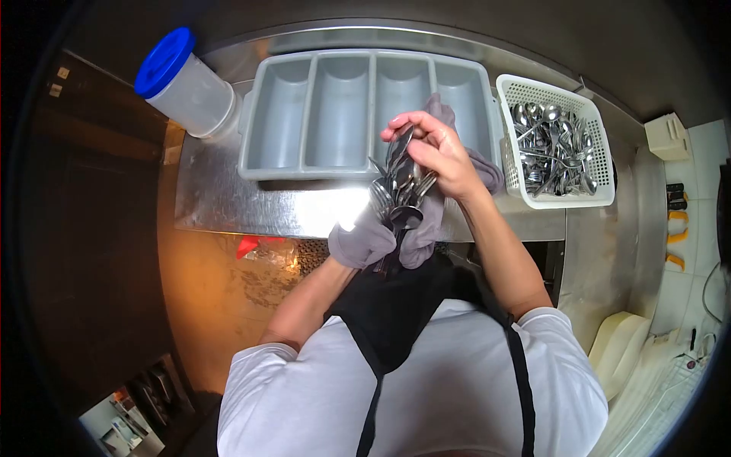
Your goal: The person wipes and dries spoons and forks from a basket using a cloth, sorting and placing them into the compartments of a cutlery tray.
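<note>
A bunch of forks and spoons point(406, 216) stands upright in front of my chest. My left hand point(359, 242), covered by a grey cloth, is wrapped round the lower part of the bunch. Fingers of my right hand point(432, 150) close on the upper part of the same cutlery. More of the grey cloth point(426, 228) hangs beside the bunch and reaches up behind my right hand. Behind my hands lies a grey tray with four compartments point(340, 114). The cloth and my right hand hide part of its right side.
A white perforated basket point(558, 204) full of mixed cutlery point(554, 145) stands right of the tray. A clear container point(199, 99) with a blue lid point(165, 62) is at the left. Both rest on a steel counter point(251, 209), whose front edge is near my wrists.
</note>
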The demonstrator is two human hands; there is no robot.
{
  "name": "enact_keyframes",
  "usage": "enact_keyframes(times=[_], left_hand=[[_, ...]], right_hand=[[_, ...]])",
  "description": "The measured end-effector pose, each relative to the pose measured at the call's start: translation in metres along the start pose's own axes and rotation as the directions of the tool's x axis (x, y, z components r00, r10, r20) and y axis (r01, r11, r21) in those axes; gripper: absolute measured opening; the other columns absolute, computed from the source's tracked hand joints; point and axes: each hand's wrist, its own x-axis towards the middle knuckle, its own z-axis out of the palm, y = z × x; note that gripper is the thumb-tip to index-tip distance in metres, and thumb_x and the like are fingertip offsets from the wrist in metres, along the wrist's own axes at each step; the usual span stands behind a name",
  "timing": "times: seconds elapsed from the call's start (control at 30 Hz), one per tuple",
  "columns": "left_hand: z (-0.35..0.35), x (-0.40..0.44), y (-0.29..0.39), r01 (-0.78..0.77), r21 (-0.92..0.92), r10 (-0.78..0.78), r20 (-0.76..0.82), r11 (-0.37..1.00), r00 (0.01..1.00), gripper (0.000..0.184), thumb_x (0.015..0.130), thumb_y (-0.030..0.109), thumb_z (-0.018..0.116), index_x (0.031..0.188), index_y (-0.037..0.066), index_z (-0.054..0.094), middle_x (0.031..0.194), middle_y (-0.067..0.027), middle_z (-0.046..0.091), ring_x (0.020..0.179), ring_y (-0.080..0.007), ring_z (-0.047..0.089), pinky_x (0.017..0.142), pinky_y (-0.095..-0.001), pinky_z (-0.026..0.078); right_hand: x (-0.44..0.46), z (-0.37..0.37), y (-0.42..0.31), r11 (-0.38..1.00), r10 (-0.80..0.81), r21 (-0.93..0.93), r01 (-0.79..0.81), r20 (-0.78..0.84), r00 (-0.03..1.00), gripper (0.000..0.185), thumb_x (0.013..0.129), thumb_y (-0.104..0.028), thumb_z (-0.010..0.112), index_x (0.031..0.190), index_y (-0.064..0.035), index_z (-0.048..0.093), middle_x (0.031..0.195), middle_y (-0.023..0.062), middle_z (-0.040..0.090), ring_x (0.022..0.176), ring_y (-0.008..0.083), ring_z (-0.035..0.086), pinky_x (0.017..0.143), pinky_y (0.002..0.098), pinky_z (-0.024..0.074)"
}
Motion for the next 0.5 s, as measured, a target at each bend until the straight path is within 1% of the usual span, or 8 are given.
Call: enact_keyframes(times=[0.07, 0.1, 0.2, 0.23, 0.33, 0.37, 0.47, 0.5], left_hand=[[0.001, -0.003, 0.000, 0.003, 0.002, -0.003, -0.002, 1.000, 1.000, 0.012, 0.074, 0.009, 0.066, 0.084, 0.003, 0.062, 0.071, -0.0102, 0.061, 0.066, -0.0223, 0.059, 0.059, -0.0344, 0.046], [0.001, -0.005, 0.000, 0.005, 0.004, -0.005, -0.007, 1.000, 1.000, 0.012, 0.074, 0.009, 0.066, 0.084, 0.003, 0.062, 0.071, -0.0102, 0.061, 0.066, -0.0223, 0.059, 0.059, -0.0343, 0.046], [0.000, -0.009, -0.002, 0.007, 0.008, -0.007, -0.020, 1.000, 1.000, 0.012, 0.074, 0.009, 0.066, 0.084, 0.003, 0.062, 0.071, -0.0102, 0.061, 0.065, -0.0222, 0.059, 0.059, -0.0342, 0.046], [-0.001, -0.011, -0.003, 0.008, 0.010, -0.008, -0.025, 1.000, 1.000, 0.012, 0.074, 0.009, 0.066, 0.083, 0.003, 0.062, 0.071, -0.0102, 0.061, 0.065, -0.0221, 0.059, 0.059, -0.0341, 0.046], [-0.001, -0.012, -0.005, 0.016, 0.011, -0.016, -0.036, 1.000, 0.999, 0.011, 0.074, 0.009, 0.066, 0.083, 0.003, 0.063, 0.071, -0.0102, 0.061, 0.065, -0.0220, 0.059, 0.059, -0.0340, 0.046], [-0.001, -0.011, -0.006, 0.014, 0.012, -0.014, -0.040, 1.000, 0.999, 0.011, 0.074, 0.009, 0.066, 0.083, 0.003, 0.063, 0.071, -0.0102, 0.061, 0.065, -0.0220, 0.059, 0.059, -0.0339, 0.046], [-0.003, -0.006, -0.009, 0.011, 0.017, -0.010, -0.050, 1.000, 0.999, 0.011, 0.074, 0.009, 0.066, 0.083, 0.003, 0.063, 0.071, -0.0102, 0.061, 0.065, -0.0219, 0.059, 0.059, -0.0338, 0.046], [-0.004, -0.003, -0.010, 0.005, 0.019, -0.004, -0.051, 1.000, 0.999, 0.011, 0.075, 0.009, 0.066, 0.083, 0.003, 0.063, 0.071, -0.0102, 0.061, 0.065, -0.0219, 0.059, 0.059, -0.0337, 0.046]], right_hand=[[0.002, 0.001, -0.002, 0.989, 0.142, -0.014, -0.144, -0.107, 0.984, 0.029, 0.091, -0.013, 0.052, 0.118, -0.0017, 0.053, 0.111, 0.0068, 0.062, 0.091, 0.0105, 0.058, 0.080, 0.0266, 0.0470], [0.002, 0.004, 0.002, 0.991, 0.102, -0.068, -0.114, -0.169, 0.980, 0.022, 0.093, -0.008, 0.048, 0.110, 0.0000, 0.056, 0.103, 0.0045, 0.065, 0.079, 0.0075, 0.057, 0.071, 0.0252, 0.0478], [-0.002, -0.002, 0.017, 0.975, 0.084, -0.186, -0.120, -0.191, 0.978, 0.023, 0.093, -0.009, 0.047, 0.112, 0.0006, 0.055, 0.103, 0.0050, 0.065, 0.081, 0.0079, 0.056, 0.074, 0.0248, 0.0473], [-0.004, -0.004, 0.018, 0.953, 0.086, -0.271, -0.134, -0.184, 0.979, 0.029, 0.094, -0.011, 0.044, 0.119, 0.0013, 0.053, 0.110, 0.0108, 0.064, 0.092, 0.0114, 0.059, 0.084, 0.0259, 0.0462], [-0.010, 0.002, 0.012, 0.973, 0.105, -0.182, -0.144, -0.208, 0.972, 0.034, 0.094, -0.012, 0.044, 0.125, 0.0008, 0.050, 0.108, 0.0095, 0.063, 0.094, 0.0113, 0.058, 0.086, 0.0255, 0.0448], [-0.015, 0.004, 0.012, 0.982, 0.099, -0.142, -0.125, -0.176, 0.979, 0.039, 0.092, -0.009, 0.048, 0.130, 0.0003, 0.048, 0.105, 0.0072, 0.063, 0.095, 0.0112, 0.057, 0.088, 0.0259, 0.0434], [-0.026, 0.006, 0.016, 0.885, -0.017, -0.462, -0.063, -0.168, 0.986, 0.043, 0.089, -0.002, 0.052, 0.131, 0.0004, 0.047, 0.103, 0.0052, 0.062, 0.098, 0.0116, 0.056, 0.090, 0.0268, 0.0422], [-0.026, 0.009, 0.012, 0.918, -0.039, -0.395, -0.045, -0.202, 0.979, 0.044, 0.086, 0.001, 0.056, 0.130, 0.0008, 0.048, 0.104, 0.0046, 0.062, 0.097, 0.0115, 0.055, 0.090, 0.0264, 0.0417]])
